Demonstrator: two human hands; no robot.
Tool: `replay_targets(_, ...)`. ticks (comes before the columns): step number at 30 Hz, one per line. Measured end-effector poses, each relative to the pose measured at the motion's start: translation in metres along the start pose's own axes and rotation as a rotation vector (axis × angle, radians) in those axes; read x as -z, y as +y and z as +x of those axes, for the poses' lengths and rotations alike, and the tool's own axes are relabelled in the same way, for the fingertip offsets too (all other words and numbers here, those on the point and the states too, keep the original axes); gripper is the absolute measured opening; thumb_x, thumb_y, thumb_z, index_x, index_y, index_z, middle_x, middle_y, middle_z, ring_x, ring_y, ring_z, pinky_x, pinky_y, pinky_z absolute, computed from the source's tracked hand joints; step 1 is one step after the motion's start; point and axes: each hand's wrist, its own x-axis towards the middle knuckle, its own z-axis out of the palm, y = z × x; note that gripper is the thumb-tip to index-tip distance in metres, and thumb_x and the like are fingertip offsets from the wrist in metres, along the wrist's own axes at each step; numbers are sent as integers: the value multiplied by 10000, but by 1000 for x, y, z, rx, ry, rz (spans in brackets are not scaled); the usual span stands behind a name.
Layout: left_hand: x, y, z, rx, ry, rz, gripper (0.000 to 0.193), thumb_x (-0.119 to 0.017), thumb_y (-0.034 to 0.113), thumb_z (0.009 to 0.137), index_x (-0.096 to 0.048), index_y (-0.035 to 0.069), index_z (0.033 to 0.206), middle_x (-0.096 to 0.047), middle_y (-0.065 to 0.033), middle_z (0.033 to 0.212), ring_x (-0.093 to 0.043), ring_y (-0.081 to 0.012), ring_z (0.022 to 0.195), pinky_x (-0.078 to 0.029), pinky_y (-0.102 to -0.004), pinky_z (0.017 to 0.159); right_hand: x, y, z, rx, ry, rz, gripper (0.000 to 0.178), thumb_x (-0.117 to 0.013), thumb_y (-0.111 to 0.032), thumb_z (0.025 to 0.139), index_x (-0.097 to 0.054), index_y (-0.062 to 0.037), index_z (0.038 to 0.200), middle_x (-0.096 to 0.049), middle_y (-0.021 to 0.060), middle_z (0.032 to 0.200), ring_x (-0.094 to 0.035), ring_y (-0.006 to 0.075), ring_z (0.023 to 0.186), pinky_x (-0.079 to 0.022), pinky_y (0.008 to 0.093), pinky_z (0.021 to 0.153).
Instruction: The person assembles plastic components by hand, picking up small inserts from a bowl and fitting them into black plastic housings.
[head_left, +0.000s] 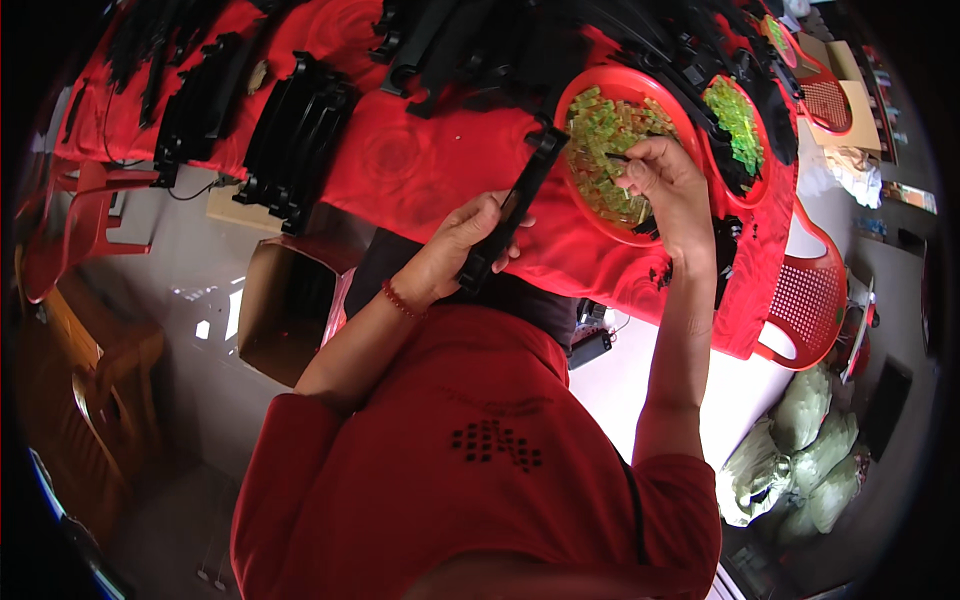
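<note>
My left hand [462, 238] is closed around a long, narrow black plastic part [528, 182], held tilted in front of my body at the table's near edge. My right hand [668, 180] is over a red basin [640, 78], thumb and fingers pinched on a small dark piece [618, 157]. Inside that basin lie many small yellow-green translucent pieces [598, 120]. The upper end of the black part comes close to the basin's left rim.
A second red basin [764, 165] holds bright green pieces [735, 122] and black bits. Rows of black plastic parts [295, 140] lie on the red tablecloth [400, 150]. An open cardboard box [270, 330] and a red chair [805, 300] stand beside the table; stuffed bags [810, 450] lie right.
</note>
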Motion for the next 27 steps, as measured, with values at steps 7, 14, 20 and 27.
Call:
replay_targets(7,-23,18,-4,-22,135,139,534,-729,52,861,-431,37,1304,-610,-135,1102,-571,-106,755,-460,-242,629,-45,-6,-29,-43,-88,79,198,-620,14,939,-591,-1,1134,-651,29,964,-657,104,875,-540,237,820)
replay_targets(14,-36,17,-1,-64,186,138,480,-740,41,852,-456,48,1238,-619,-86,1054,-557,-90,727,-445,-237,613,-64,-4,-36,1,-111,-118,212,-611,44,919,-599,3,1126,-644,45,990,-645,109,856,-516,245,774)
replay_targets(20,-36,11,4,-63,250,161,434,-745,38,840,-489,62,1189,-597,-21,898,-545,-81,668,-430,-233,560,-75,-4,-42,61,-115,-322,211,-618,58,895,-605,2,1098,-667,65,959,-661,131,811,-508,264,717)
replay_targets(27,-33,8,3,-38,264,74,472,-728,0,825,-497,57,1232,-575,-8,826,-539,-87,634,-419,-233,538,-78,-5,-44,-49,-89,24,245,-488,-140,1040,-589,12,1204,-686,115,1033,-692,150,858,-502,245,742)
